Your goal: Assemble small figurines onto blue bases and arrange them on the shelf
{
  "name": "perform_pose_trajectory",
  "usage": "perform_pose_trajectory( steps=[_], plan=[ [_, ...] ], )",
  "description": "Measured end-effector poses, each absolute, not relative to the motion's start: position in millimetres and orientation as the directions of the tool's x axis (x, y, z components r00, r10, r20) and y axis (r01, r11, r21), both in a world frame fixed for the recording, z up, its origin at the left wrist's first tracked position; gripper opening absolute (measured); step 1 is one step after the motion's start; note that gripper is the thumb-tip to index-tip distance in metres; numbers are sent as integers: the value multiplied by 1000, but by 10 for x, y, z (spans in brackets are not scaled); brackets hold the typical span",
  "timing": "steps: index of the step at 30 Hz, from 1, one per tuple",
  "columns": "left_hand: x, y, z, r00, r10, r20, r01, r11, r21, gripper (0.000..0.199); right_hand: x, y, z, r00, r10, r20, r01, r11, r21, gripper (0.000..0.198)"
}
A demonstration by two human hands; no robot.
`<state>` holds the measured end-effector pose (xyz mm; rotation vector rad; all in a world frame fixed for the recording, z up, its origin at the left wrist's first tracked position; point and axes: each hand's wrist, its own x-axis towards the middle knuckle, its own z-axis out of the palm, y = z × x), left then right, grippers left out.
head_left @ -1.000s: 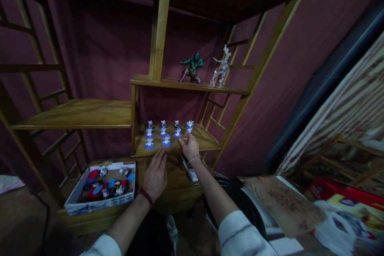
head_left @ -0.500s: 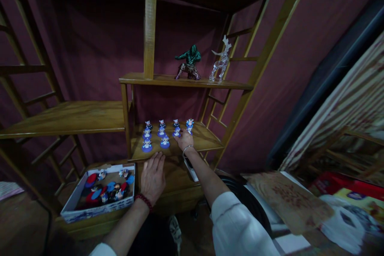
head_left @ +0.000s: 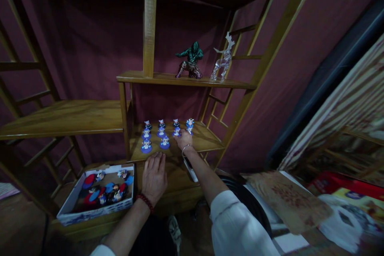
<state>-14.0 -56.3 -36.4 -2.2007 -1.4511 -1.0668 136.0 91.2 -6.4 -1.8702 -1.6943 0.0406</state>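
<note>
Small figurines on round bases stand in rows on the lower shelf (head_left: pixel 204 141). The back row has dark-bodied ones, such as the dark figurine (head_left: pixel 161 123); the nearer rows have purple bases, such as the front purple figurine (head_left: pixel 165 142). My right hand (head_left: pixel 183 140) reaches onto the shelf, its fingers closed at the base of a purple figurine (head_left: pixel 177 131) in the middle row. Its fingertips are partly hidden. My left hand (head_left: pixel 155 174) lies flat, fingers stretched out, by the shelf's front edge, holding nothing.
An open box (head_left: pixel 96 213) of mixed figurines sits at lower left. On the upper shelf stand a green kneeling figure (head_left: pixel 191 60) and a clear deer (head_left: pixel 222 62). A phone-like object (head_left: pixel 191 171) lies below my right wrist. Cardboard (head_left: pixel 288 200) and a plastic bag (head_left: pixel 342 224) are at right.
The view has shifted slightly. Both hands stay in nearly the same places, and the figurines keep their rows.
</note>
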Motion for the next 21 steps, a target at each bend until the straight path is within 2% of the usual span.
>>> perform_pose_trajectory(
  steps=[11,21],
  plan=[
    [-136,-568,-385,222,679,700,890,-434,138,46,1332,892,20,162,916,368,909,6,-417,27],
    [-141,-557,-387,228,661,715,893,-435,117,47,1356,920,-44,179,885,431,875,57,-481,23]
  ],
)
